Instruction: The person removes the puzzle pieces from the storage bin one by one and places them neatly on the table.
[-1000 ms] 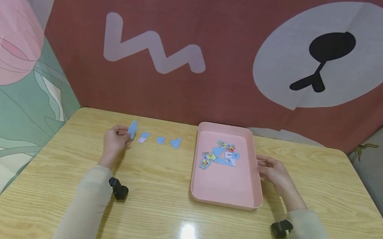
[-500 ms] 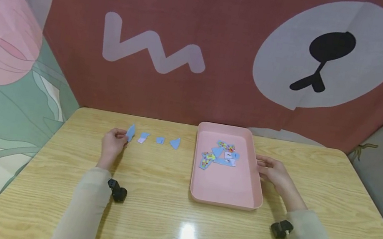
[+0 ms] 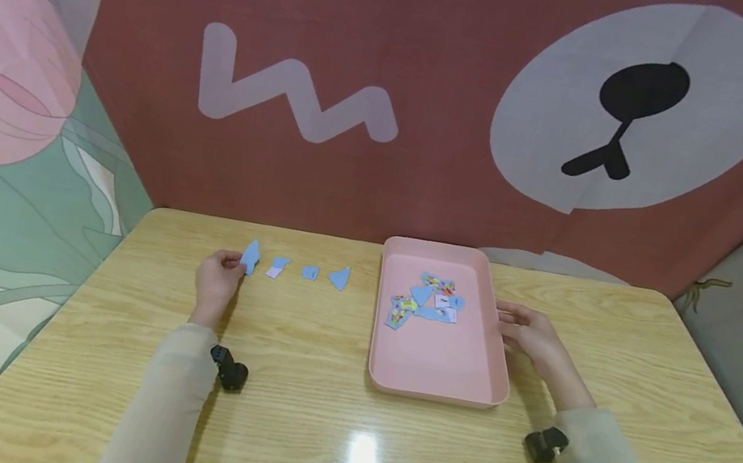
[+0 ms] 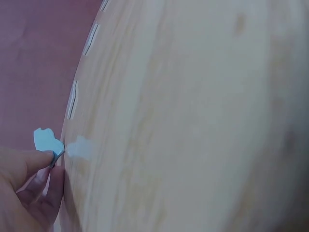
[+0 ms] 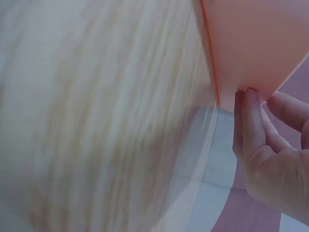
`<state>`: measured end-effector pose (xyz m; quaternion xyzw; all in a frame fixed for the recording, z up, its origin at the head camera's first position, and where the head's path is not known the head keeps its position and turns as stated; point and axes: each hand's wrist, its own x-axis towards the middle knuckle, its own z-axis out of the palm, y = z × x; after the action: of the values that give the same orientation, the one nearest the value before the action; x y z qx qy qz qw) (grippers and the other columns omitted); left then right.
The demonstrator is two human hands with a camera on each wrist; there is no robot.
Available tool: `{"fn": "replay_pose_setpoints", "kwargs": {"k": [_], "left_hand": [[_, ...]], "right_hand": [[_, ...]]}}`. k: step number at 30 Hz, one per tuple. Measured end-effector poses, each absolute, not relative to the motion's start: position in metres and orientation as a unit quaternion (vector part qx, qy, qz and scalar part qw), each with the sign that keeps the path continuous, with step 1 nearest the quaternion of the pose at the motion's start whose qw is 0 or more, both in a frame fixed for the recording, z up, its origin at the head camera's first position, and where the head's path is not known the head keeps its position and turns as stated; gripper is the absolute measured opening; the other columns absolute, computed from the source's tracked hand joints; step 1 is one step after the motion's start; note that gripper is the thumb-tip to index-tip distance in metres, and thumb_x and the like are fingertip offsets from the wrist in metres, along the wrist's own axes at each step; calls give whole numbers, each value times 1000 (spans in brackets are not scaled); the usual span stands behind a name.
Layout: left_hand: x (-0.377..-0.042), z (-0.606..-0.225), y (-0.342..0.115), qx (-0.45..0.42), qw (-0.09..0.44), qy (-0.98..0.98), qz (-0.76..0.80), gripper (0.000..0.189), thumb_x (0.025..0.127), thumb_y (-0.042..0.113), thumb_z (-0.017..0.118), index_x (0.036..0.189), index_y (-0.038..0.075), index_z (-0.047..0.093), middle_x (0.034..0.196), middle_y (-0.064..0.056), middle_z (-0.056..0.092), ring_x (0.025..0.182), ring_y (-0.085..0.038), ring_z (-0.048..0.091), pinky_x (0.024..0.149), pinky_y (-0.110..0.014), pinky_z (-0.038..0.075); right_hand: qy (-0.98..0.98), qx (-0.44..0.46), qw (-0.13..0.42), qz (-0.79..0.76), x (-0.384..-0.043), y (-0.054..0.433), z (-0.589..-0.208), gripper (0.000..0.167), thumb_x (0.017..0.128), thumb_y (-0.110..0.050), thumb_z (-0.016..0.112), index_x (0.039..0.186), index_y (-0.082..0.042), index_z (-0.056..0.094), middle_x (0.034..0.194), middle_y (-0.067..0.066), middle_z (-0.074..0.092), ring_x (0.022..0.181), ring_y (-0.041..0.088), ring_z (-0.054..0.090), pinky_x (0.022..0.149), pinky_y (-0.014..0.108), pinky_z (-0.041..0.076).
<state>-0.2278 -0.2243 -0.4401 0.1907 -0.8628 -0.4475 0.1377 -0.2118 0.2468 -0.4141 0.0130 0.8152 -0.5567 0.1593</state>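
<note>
Left hand [image 3: 215, 286] pinches a blue puzzle piece [image 3: 251, 257] well left of the pink tray [image 3: 440, 370], past three loose pieces [image 3: 310, 272], while the right hand [image 3: 532, 336] rests fairly straight fingers [image 5: 253, 121] against the tray's right wall. Imo a light edge pinch should give the best control.

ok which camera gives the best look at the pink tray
The head view: it shows nearly the whole tray, with small pieces inside. Right wrist shows only part of its outside, touched by the right hand; left wrist shows none.
</note>
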Motion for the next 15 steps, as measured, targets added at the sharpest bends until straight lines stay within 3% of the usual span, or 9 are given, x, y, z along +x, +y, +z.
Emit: {"fn": "replay_pose_setpoints", "kwargs": {"k": [15], "left_hand": [[-225,-437,-221,197,123,-856,-463,34,93,7,54,124,-8,55,118,-29,59,112,-39,57,95,-45,49]], "right_hand": [[816,16,162,-555,-211,246,-412,54,98,-8,48,144,11,28,139,36,40,89,-4,60,79,14,53]]}}
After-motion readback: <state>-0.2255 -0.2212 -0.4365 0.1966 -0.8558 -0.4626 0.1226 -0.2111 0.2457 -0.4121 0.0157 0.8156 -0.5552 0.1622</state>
